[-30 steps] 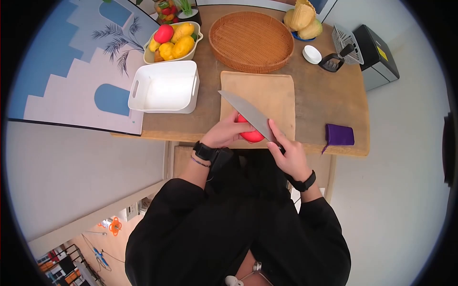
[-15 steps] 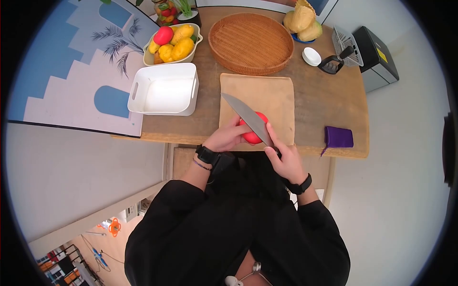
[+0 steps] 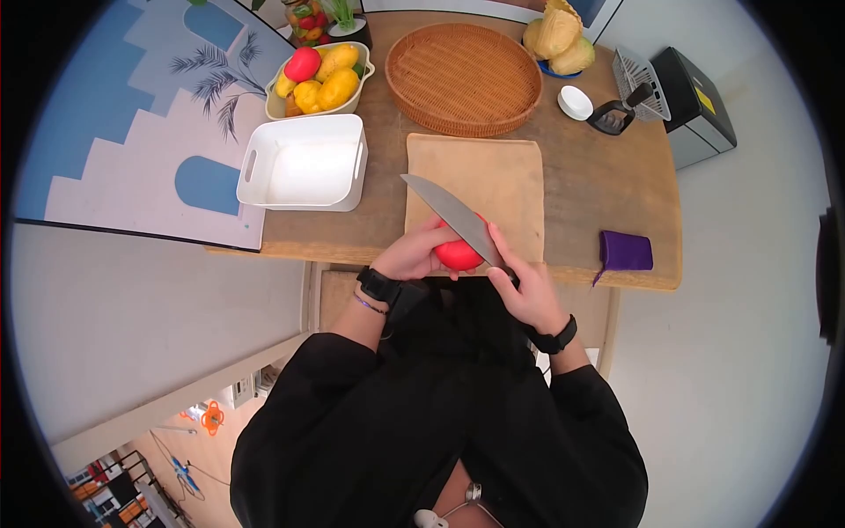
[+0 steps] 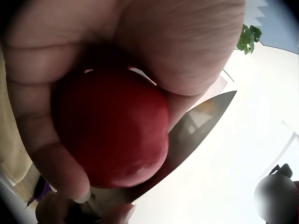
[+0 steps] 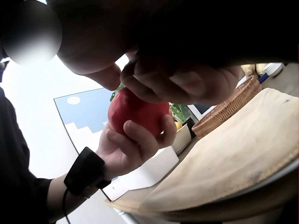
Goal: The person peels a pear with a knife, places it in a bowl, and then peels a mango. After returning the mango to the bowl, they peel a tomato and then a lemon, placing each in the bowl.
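Note:
My left hand (image 3: 410, 255) holds a round red apple (image 3: 459, 256) over the near edge of a tan board (image 3: 475, 163). Its fingers curl round the fruit in the left wrist view, where the apple (image 4: 110, 130) shows a smooth, lobed skin. A large kitchen knife (image 3: 451, 209) is gripped by my right hand (image 3: 532, 295), its blade lying across the top of the apple and its tip pointing to the far left. The right forefinger stretches along the blade near the handle, which the hand mostly hides. Both hands stay close together around the fruit in the right wrist view.
A white bin (image 3: 304, 167) stands left of the board, with a bowl (image 3: 363, 77) of yellow and red fruit behind it. Farther back lies a round wicker tray (image 3: 464, 75). A purple pouch (image 3: 626, 251) and a white dish (image 3: 575, 103) are on the right.
The apple has shifted slightly toward my body, and more of it shows below the blade. The knife has moved a little with it, while both hands keep their grips.

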Demonstrator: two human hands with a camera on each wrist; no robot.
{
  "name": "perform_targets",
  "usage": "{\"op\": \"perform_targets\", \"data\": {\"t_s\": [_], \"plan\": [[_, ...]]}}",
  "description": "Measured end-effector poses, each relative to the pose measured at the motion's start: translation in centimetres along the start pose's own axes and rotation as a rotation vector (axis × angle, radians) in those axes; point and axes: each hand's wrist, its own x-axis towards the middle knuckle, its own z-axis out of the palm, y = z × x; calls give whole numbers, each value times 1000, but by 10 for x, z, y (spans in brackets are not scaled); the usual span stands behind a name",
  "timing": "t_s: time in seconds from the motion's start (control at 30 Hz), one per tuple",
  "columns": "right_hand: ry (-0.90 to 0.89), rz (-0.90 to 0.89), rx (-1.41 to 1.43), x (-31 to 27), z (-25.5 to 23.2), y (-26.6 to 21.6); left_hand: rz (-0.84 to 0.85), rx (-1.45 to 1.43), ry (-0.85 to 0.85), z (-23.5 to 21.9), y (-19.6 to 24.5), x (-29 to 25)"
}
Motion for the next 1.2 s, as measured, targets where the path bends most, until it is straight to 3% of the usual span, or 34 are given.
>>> {"op": "perform_targets", "data": {"t_s": [0.13, 0.23, 0.3, 0.37, 0.63, 0.7, 0.8, 0.9, 0.97, 1.03, 1.1, 1.2], "plan": [[2, 1, 22, -2, 1, 2, 5, 48, -8, 6, 6, -4], [14, -7, 15, -5, -1, -2, 49, -20, -108, 5, 4, 1], [10, 10, 10, -4, -1, -2, 165, -58, 28, 8, -4, 4], [71, -54, 85, -6, 3, 2, 146, -64, 20, 4, -6, 5], [53, -9, 30, -8, 9, 11, 115, -122, 3, 9, -2, -2], [84, -36, 49, -6, 7, 9, 40, -150, -84, 3, 1, -1], [41, 2, 42, -7, 4, 5, 67, -109, -57, -1, -2, 1], [104, -81, 86, -6, 8, 8, 97, -153, -17, 0, -3, 1], [-19, 35, 36, -9, 2, -1, 115, -215, -40, -6, -7, 4], [15, 10, 30, -7, 5, 4, 123, -284, -60, 0, -5, 4], [48, -17, 24, -6, 8, 9, 119, -83, 27, 10, -2, 1], [80, -69, 112, -2, 6, 11, 118, -46, 1, 15, 1, 0]]}}
